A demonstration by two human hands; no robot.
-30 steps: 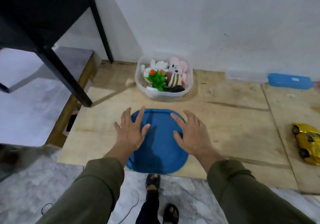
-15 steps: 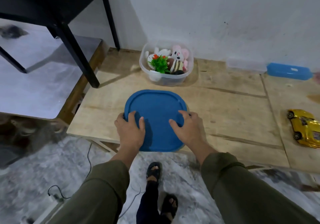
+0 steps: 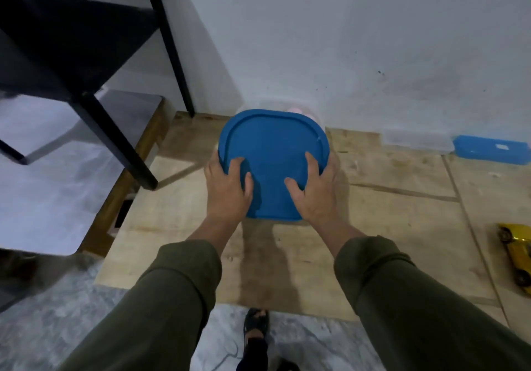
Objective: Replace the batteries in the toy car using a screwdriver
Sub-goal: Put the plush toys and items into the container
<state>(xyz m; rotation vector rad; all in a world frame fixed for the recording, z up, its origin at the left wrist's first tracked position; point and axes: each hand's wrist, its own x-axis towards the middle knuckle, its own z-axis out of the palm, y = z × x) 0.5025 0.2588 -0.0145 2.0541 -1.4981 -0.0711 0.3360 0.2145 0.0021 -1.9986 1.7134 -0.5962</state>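
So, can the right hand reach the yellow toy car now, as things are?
Probably not at once. The right hand grips the blue lid together with the left hand. The yellow toy car lies far right on bare wooden board; nothing blocks the way.

The blue lid (image 3: 273,152) hides nearly all the clear tub (image 3: 314,116).

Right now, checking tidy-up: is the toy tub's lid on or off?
On or nearly: both hands hold the blue lid over the clear tub; sealing cannot be told.
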